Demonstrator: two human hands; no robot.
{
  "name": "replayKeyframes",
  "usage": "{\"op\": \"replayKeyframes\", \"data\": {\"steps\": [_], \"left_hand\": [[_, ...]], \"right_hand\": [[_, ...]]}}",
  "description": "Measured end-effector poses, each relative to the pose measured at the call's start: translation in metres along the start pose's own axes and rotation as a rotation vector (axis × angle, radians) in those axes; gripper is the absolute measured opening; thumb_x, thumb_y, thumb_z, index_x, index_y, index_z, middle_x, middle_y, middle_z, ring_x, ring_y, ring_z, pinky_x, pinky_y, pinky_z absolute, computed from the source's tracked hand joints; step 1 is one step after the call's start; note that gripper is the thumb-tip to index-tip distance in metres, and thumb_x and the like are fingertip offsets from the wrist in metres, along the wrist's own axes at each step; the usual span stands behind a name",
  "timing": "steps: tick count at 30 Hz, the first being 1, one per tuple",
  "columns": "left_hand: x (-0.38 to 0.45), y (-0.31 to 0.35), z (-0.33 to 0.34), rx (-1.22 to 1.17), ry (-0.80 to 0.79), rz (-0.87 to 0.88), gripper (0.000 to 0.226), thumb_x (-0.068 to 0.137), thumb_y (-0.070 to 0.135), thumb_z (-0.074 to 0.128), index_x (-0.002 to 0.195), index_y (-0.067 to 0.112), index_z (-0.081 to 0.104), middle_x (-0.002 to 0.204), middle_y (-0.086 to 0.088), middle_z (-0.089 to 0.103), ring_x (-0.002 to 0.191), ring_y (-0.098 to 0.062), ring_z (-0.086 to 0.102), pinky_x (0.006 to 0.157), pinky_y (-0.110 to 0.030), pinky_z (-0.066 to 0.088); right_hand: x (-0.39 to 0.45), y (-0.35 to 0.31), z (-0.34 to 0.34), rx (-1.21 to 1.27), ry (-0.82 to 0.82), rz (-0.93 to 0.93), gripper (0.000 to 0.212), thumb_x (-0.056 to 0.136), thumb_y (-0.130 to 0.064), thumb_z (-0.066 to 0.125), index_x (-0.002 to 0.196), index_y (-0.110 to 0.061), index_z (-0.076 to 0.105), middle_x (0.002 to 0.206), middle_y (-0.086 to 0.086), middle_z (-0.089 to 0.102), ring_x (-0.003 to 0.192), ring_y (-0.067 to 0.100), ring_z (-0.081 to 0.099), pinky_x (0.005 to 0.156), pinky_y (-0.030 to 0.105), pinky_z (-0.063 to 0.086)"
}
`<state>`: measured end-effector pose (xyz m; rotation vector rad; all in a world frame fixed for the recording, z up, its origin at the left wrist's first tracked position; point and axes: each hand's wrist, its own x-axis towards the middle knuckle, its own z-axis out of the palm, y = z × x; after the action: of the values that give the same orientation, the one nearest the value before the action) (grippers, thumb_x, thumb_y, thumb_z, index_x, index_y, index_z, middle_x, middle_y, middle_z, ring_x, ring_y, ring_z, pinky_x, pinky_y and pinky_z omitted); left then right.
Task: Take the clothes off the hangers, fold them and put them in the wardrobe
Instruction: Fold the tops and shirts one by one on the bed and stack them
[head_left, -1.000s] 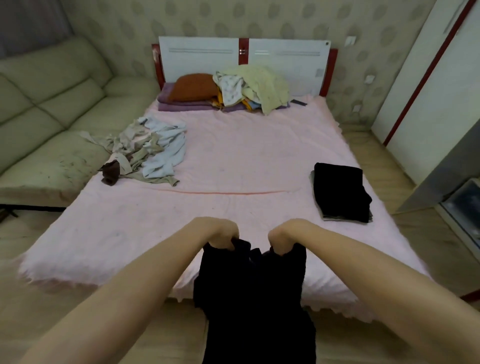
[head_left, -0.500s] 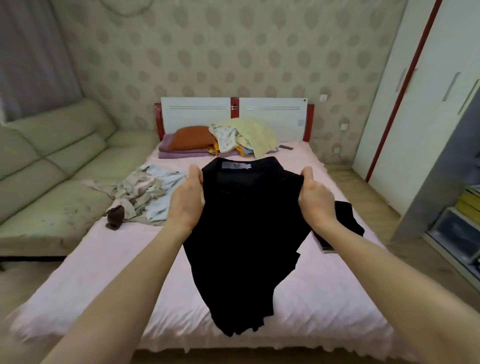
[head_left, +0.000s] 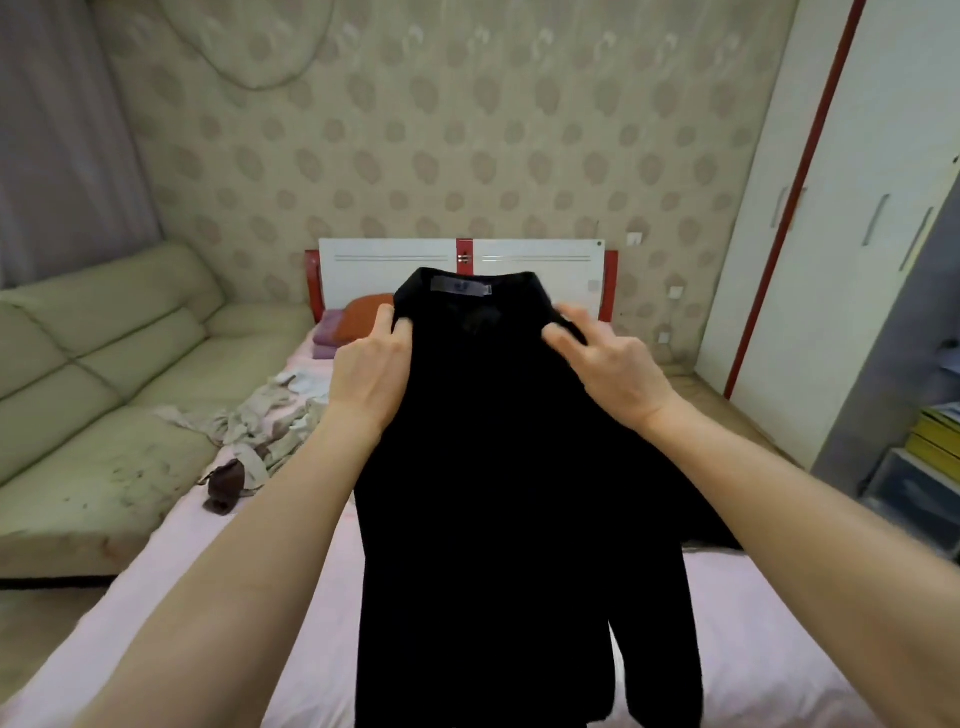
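Patterned wallpaper (head_left: 467, 130); green sofa (head_left: 104, 364) left; pink bed (head_left: 260, 597); white headboard (head_left: 384, 265).

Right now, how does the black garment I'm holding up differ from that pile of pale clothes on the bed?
The black garment hangs in the air above the bed, gripped near its collar by the left hand and right hand; the pale clothes pile lies on the bed's left side, touched by neither hand. The garment is a single dark piece hanging full length; the pile is crumpled, light-coloured and mixed. Neither is folded yet.
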<state>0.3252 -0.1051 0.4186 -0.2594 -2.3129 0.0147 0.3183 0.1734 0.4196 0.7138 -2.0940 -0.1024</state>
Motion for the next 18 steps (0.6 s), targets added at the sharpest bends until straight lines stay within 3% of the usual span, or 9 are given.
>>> {"op": "replayKeyframes", "data": {"steps": [2, 4, 6, 8, 10, 12, 14, 16, 18], "left_hand": [[0.006, -0.008, 0.030, 0.005, -0.016, 0.035, 0.014, 0.077, -0.009, 0.044, 0.079, -0.002, 0.056, 0.096, -0.027, 0.058, 0.049, -0.038, 0.060, 0.038, -0.031, 0.041], [0.005, -0.012, 0.065, 0.025, -0.042, 0.098, 0.027, 0.077, -0.002, 0.030, 0.077, -0.002, 0.056, 0.088, -0.024, 0.058, 0.039, -0.033, 0.054, 0.036, -0.026, 0.034], [0.001, -0.011, 0.097, 0.041, -0.044, 0.164, 0.031, 0.074, 0.000, 0.028, 0.075, -0.002, 0.058, 0.081, -0.020, 0.057, 0.029, -0.027, 0.046, 0.036, -0.019, 0.019], [0.000, -0.010, 0.142, 0.037, -0.074, 0.197, 0.032, 0.071, 0.000, 0.028, 0.076, -0.002, 0.059, 0.079, -0.020, 0.056, 0.026, -0.025, 0.041, 0.036, -0.017, 0.014], [0.000, -0.011, 0.200, 0.003, -0.172, 0.165, 0.026, 0.072, -0.003, 0.034, 0.079, -0.003, 0.059, 0.082, -0.021, 0.055, 0.026, -0.025, 0.042, 0.032, -0.018, 0.019], [0.002, -0.011, 0.259, -0.025, -0.287, 0.081, 0.018, 0.069, -0.012, 0.056, 0.085, -0.006, 0.060, 0.090, -0.025, 0.057, 0.029, -0.027, 0.046, 0.033, -0.021, 0.022], [0.004, -0.008, 0.309, -0.052, -0.467, -0.042, 0.036, 0.072, -0.013, 0.063, 0.107, -0.008, 0.058, 0.113, -0.027, 0.056, 0.045, -0.032, 0.058, 0.038, -0.028, 0.029], [0.008, -0.004, 0.383, -0.075, -0.562, -0.219, 0.049, 0.088, -0.007, 0.048, 0.136, -0.005, 0.038, 0.141, -0.023, 0.038, 0.078, -0.037, 0.064, 0.054, -0.037, 0.036], [0.015, 0.002, 0.444, -0.199, -0.685, -0.396, 0.060, 0.090, -0.007, 0.041, 0.146, -0.001, 0.022, 0.151, -0.018, 0.023, 0.095, -0.041, 0.059, 0.065, -0.039, 0.037]], "right_hand": [[-0.007, 0.024, 0.047, -0.136, -0.154, -0.164, 0.037, 0.096, -0.006, 0.038, 0.131, -0.018, 0.042, 0.139, 0.016, 0.042, 0.083, 0.038, 0.063, 0.061, 0.047, 0.055], [-0.016, 0.038, 0.088, -0.188, -0.305, -0.200, 0.041, 0.100, -0.006, 0.032, 0.138, -0.018, 0.037, 0.150, 0.015, 0.032, 0.090, 0.040, 0.062, 0.068, 0.049, 0.052], [-0.027, 0.043, 0.117, -0.182, -0.400, -0.175, 0.048, 0.087, 0.002, 0.049, 0.134, -0.010, 0.050, 0.147, 0.015, 0.041, 0.056, 0.032, 0.061, 0.047, 0.036, 0.048], [-0.038, 0.045, 0.153, -0.189, -0.416, -0.149, 0.058, 0.068, 0.004, 0.069, 0.124, -0.007, 0.063, 0.139, 0.016, 0.053, 0.032, 0.024, 0.045, 0.034, 0.022, 0.028], [-0.047, 0.044, 0.201, -0.173, -0.463, -0.083, 0.067, 0.061, 0.001, 0.076, 0.127, -0.006, 0.062, 0.139, 0.017, 0.053, 0.031, 0.023, 0.043, 0.035, 0.022, 0.022], [-0.054, 0.048, 0.260, -0.158, -0.566, -0.015, 0.072, 0.069, -0.005, 0.073, 0.138, -0.008, 0.052, 0.148, 0.016, 0.042, 0.040, 0.024, 0.046, 0.037, 0.024, 0.023], [-0.058, 0.049, 0.307, -0.142, -0.681, 0.068, 0.075, 0.076, -0.006, 0.066, 0.147, -0.010, 0.039, 0.156, 0.014, 0.028, 0.046, 0.024, 0.042, 0.041, 0.029, 0.022], [-0.067, 0.055, 0.374, -0.136, -0.798, 0.095, 0.079, 0.083, 0.003, 0.054, 0.153, -0.009, 0.019, 0.161, 0.015, 0.009, 0.049, 0.021, 0.036, 0.044, 0.032, 0.025], [-0.074, 0.059, 0.438, -0.117, -0.921, 0.114, 0.084, 0.085, 0.011, 0.043, 0.154, -0.007, -0.001, 0.161, 0.017, -0.009, 0.047, 0.018, 0.032, 0.047, 0.031, 0.030]]}}
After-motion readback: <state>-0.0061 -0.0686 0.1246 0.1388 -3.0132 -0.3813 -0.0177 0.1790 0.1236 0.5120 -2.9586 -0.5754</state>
